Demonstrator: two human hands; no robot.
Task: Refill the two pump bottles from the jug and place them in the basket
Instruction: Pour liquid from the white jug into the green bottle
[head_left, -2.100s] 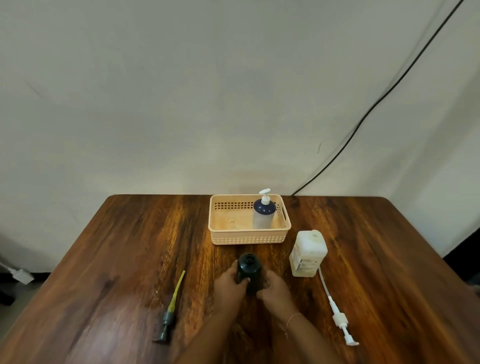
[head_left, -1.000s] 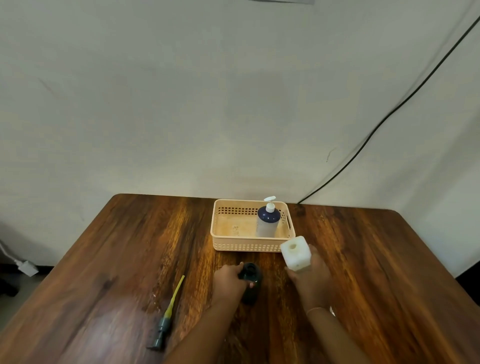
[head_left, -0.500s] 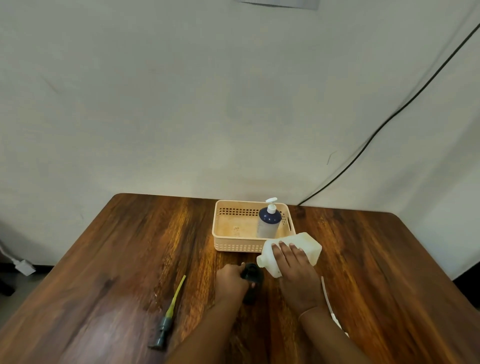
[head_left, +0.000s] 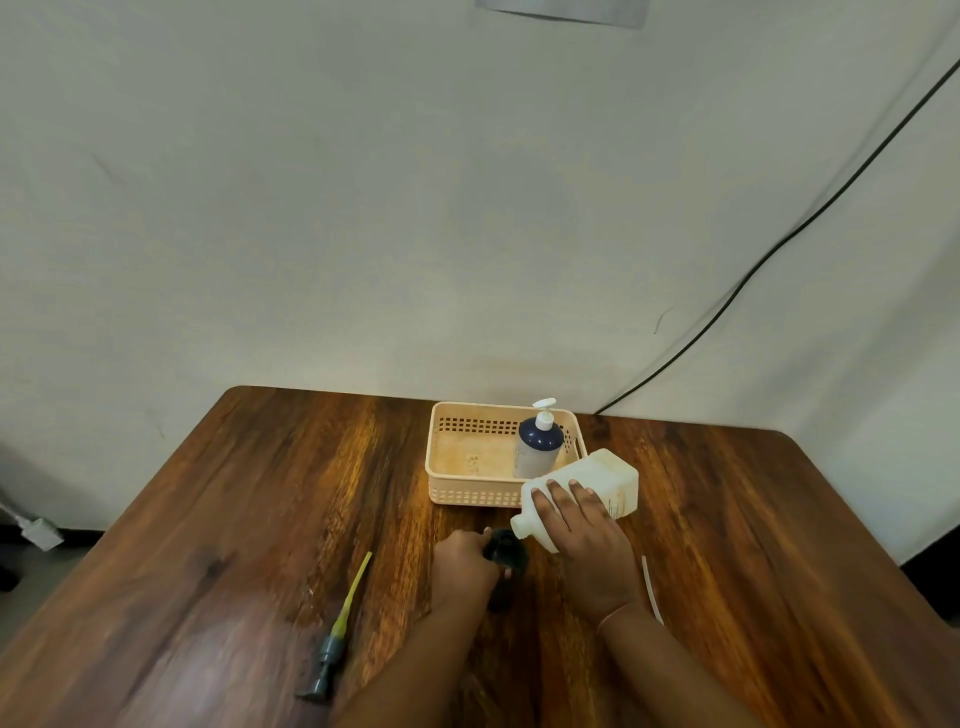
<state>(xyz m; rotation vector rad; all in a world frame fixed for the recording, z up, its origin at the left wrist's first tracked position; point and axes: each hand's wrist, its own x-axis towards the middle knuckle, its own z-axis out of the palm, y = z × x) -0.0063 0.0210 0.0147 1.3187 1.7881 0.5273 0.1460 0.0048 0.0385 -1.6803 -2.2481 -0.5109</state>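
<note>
The white jug (head_left: 582, 493) has gone from standing upright on the table a couple of seconds back to lying nearly on its side in the air, its open neck brought down to the mouth of the dark pump bottle (head_left: 505, 553). The right hand (head_left: 582, 540) is wrapped over the jug's top face, fingers spread and closed on it, tipping it leftward. The left hand (head_left: 464, 569) is closed round the dark bottle's body, steadying it on the wooden table (head_left: 234, 519), where before both hands were on that bottle. I'd say the pour into the second bottle is just starting; whether liquid is running yet I can't make out. The first bottle, a blue-shouldered pump bottle (head_left: 537, 441) with its white pump on, already stands in the right end of the beige basket (head_left: 467, 499), so half the job looks done. The dark bottle's own pump (head_left: 332, 644), with its yellow-green tube, lies off to the left, and a white pump tube (head_left: 652, 590) shows beside the right wrist. That narrow mouth looks easy to miss, so a spill seems the risk.
</note>
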